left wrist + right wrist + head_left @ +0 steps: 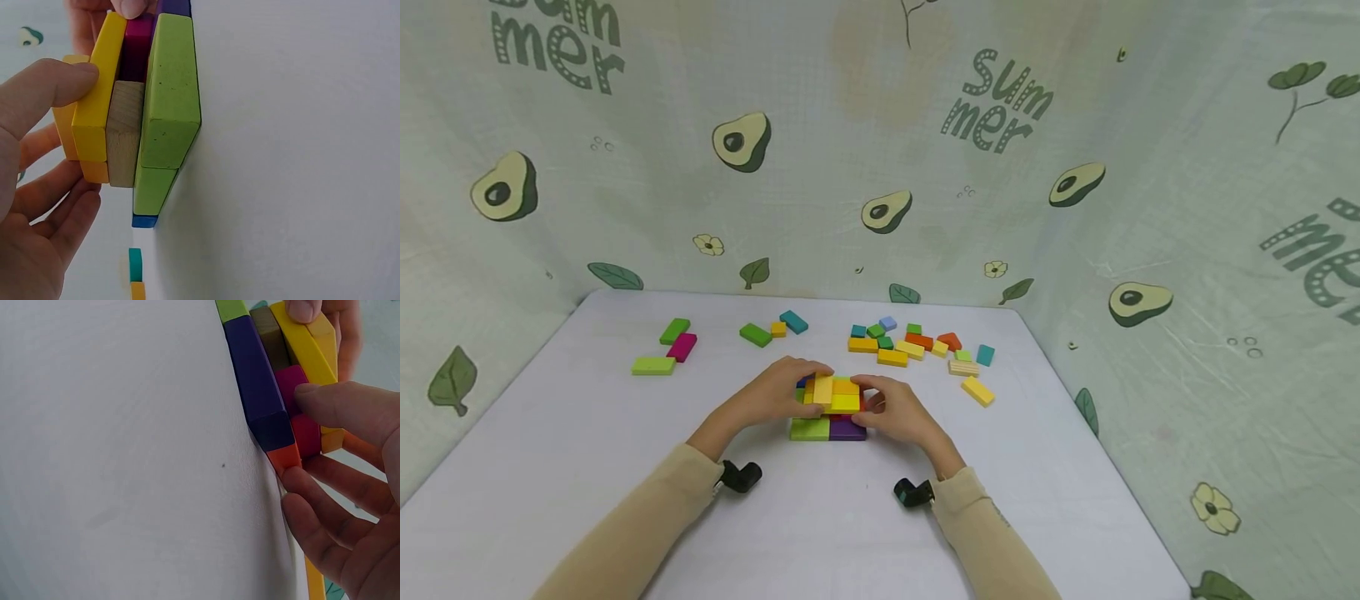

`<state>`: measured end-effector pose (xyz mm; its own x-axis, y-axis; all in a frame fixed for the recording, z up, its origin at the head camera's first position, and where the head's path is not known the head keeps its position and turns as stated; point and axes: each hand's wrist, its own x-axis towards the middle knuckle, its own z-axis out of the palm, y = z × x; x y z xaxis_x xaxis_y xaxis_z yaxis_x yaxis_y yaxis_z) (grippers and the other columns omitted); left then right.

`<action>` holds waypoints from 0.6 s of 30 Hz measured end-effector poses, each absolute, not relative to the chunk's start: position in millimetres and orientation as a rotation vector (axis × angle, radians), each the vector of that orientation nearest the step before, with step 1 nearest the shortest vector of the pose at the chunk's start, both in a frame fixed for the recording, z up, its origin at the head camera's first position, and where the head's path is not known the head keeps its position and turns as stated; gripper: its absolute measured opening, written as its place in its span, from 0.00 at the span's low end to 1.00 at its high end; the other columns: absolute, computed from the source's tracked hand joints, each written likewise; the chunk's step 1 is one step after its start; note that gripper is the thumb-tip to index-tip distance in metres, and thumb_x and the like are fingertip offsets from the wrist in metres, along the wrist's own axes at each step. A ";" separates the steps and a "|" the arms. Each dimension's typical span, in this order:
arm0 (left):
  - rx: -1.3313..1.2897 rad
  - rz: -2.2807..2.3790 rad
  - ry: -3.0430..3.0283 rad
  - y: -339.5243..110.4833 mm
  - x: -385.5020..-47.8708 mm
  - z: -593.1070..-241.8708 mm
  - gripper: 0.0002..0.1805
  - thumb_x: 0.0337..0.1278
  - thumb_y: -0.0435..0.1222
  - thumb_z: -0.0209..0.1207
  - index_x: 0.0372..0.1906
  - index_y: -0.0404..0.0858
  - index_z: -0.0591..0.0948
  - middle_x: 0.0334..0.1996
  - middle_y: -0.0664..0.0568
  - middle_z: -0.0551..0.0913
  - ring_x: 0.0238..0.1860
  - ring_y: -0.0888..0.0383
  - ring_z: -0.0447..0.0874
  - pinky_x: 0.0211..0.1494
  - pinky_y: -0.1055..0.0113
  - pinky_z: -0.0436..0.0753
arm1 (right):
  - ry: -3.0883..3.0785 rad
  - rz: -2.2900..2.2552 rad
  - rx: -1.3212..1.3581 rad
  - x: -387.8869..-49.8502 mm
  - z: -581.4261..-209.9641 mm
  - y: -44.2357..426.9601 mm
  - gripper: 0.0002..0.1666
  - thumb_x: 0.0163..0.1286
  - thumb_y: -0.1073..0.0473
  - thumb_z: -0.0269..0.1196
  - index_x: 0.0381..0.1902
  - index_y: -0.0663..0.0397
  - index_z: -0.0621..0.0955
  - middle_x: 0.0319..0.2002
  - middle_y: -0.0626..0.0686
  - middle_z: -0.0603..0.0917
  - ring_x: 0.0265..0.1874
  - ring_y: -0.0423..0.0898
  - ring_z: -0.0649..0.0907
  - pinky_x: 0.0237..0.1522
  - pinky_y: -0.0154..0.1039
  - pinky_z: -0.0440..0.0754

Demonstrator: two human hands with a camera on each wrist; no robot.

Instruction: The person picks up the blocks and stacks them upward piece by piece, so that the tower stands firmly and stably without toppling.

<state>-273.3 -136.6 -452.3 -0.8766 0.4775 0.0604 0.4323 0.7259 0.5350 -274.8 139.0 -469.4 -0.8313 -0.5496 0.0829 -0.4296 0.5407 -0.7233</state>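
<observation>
A layered stack of coloured wooden blocks stands on the table between both hands. Its lowest layer shows a lime block (809,430) and a purple block (847,430). Above them are a plain wood block (124,134) and a magenta block (290,387), then yellow blocks (846,404). One pale yellow block (823,390) lies across the top. My left hand (781,388) grips the upper layers, thumb on a yellow block's near side and fingers behind. My right hand (901,409) holds the stack's right end, its thumb against the magenta block and its fingers around the far side.
Loose blocks lie beyond the stack: lime (653,366), magenta (682,347) and green ones at left, a teal block (793,321) in the middle, and several mixed colours (892,357) at right. A patterned cloth (820,250) rises behind the white table (587,467).
</observation>
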 end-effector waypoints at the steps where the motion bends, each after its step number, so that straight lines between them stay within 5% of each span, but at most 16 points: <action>1: 0.750 0.848 2.847 -136.9 -273.4 -452.8 0.37 0.60 0.48 0.76 0.73 0.48 0.78 0.69 0.47 0.80 0.68 0.44 0.74 0.73 0.38 0.76 | 2.619 -1.163 -0.839 -274.9 -469.3 138.7 0.35 0.72 0.53 0.74 0.74 0.46 0.77 0.62 0.48 0.84 0.48 0.46 0.85 0.52 0.39 0.88; 18: 0.730 0.842 2.857 -133.4 -276.1 -454.6 0.36 0.59 0.47 0.77 0.72 0.47 0.79 0.67 0.48 0.81 0.67 0.46 0.75 0.74 0.42 0.76 | 2.559 -1.131 -0.862 -277.3 -465.1 149.5 0.43 0.72 0.54 0.73 0.81 0.45 0.69 0.73 0.50 0.77 0.55 0.48 0.85 0.58 0.43 0.87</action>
